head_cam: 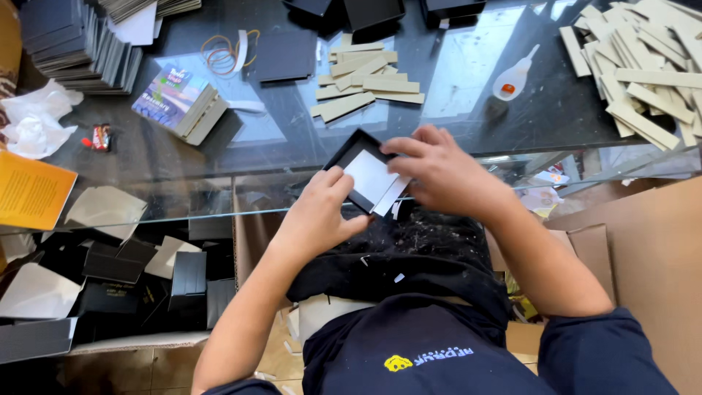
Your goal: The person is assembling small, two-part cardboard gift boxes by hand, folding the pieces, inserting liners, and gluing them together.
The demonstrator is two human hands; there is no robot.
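A small black tray-like box (352,152) is tilted over the near edge of a glass table (468,88). My left hand (319,212) grips its lower left side. My right hand (441,170) presses a white card insert (371,178) into the box, fingers spread over its right edge. A second white strip (392,197) sticks out below the box.
Tan cardboard strips (362,82) lie in a pile behind the box, and a larger heap (643,66) sits at far right. A small glue bottle (512,77), rubber bands (223,53), stacks of black pieces (73,40) and a printed booklet stack (179,102) rest on the glass. Black boxes (124,278) lie below left.
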